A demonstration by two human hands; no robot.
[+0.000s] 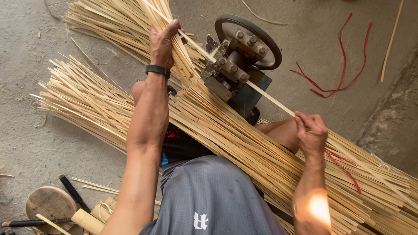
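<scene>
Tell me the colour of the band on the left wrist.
Black wristband, clearest in the head view.

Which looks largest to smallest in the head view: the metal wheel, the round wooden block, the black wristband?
1. Metal wheel.
2. Round wooden block; it lies partly cut off at the frame edge, so unsure.
3. Black wristband, clearly smallest.

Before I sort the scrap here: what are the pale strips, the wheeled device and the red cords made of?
Strips: likely split bamboo, pale, matt, fibrous. Wheeled device: metal, grey bolted blocks, dark wheel, blue-painted base. Red cords: thin and limp, perhaps plastic or string; cannot tell.
</scene>
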